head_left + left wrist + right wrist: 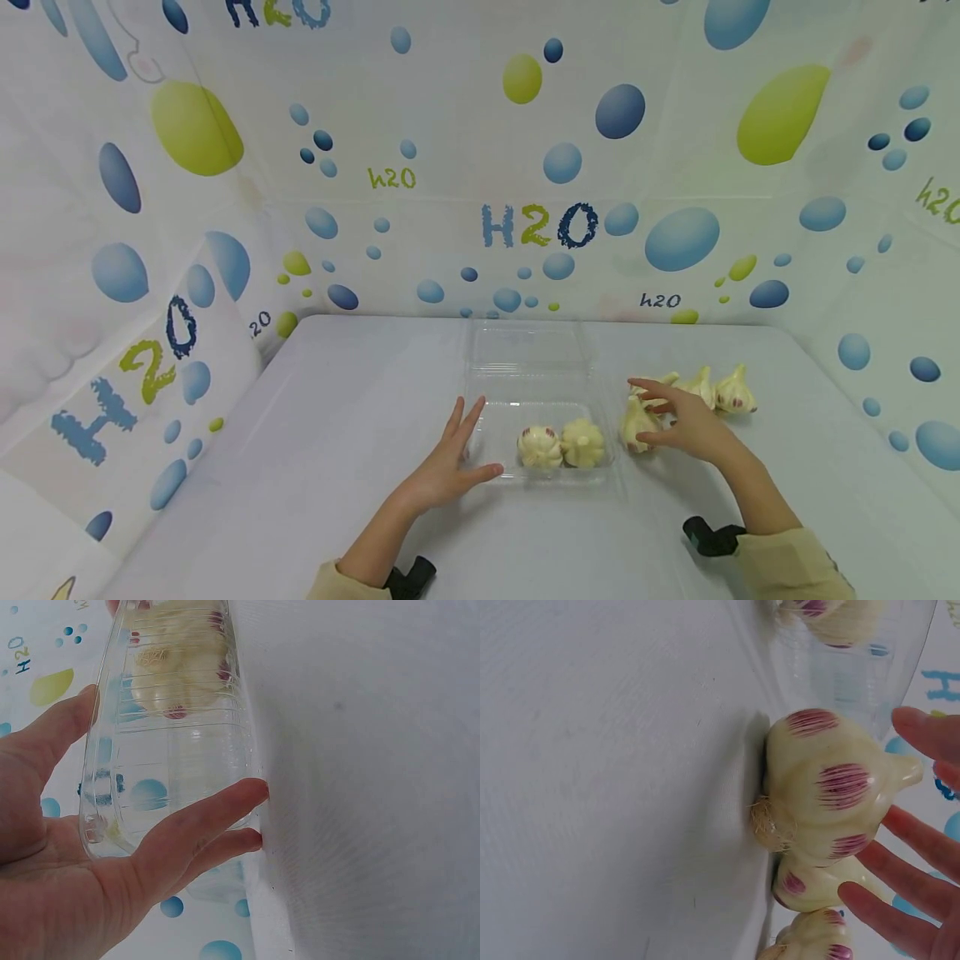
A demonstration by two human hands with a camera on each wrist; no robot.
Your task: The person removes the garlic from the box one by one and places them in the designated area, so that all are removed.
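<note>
- Head view: left hand, fingers spread, lies against the clear box, lower centre.
- Right hand, fingers loose, reaches around a garlic bulb, lower right of centre; its broad middle should grip best.

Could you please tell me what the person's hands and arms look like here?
The left hand and right hand wear no gloves. The left sleeve and right sleeve are beige, each with a chunky black device beside it.
</note>
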